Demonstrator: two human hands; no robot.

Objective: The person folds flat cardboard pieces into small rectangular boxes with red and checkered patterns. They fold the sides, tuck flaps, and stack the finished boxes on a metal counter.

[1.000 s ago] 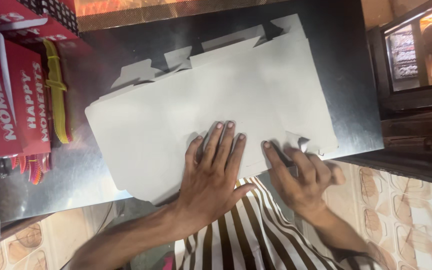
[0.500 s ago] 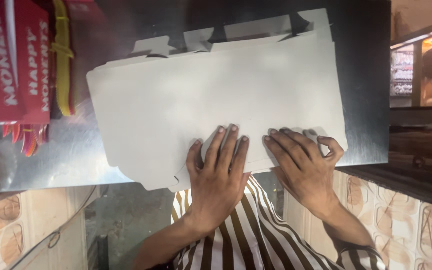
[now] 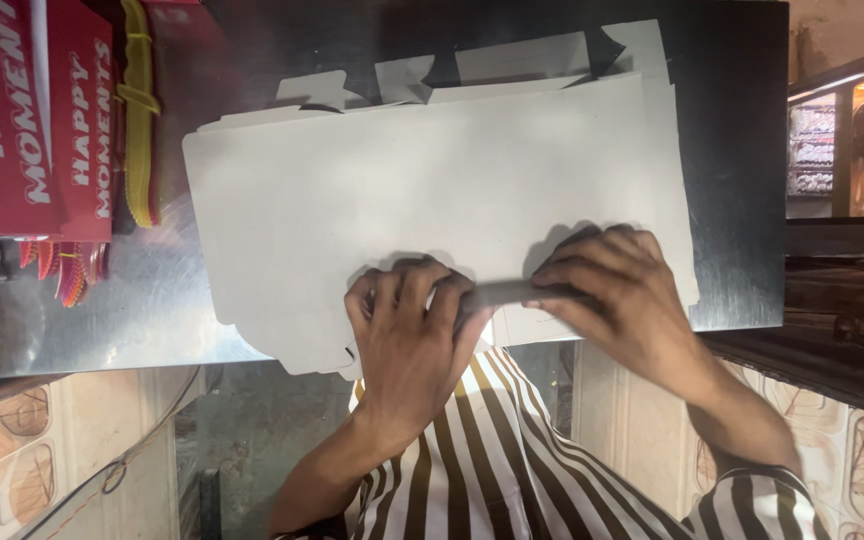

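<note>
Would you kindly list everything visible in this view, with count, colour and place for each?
flat cardboard sheet: one stack, exact number unclear, pale grey, middle of the table, near edge lifted into a fold
metal table: one, dark steel, under the sheet
red printed boxes: a stack, red with white print, far left on the table
yellow bands: a bundle, yellow, beside the red boxes
tiled wall: beige patterned tiles, below the table, lower left and right
display cabinet: one, lit, right edge
striped shirt: brown and white, bottom centre
left hand: one, on the sheet's near edge, fingers curled over the fold
right hand: one, gripping the same fold, right of the left hand
</note>
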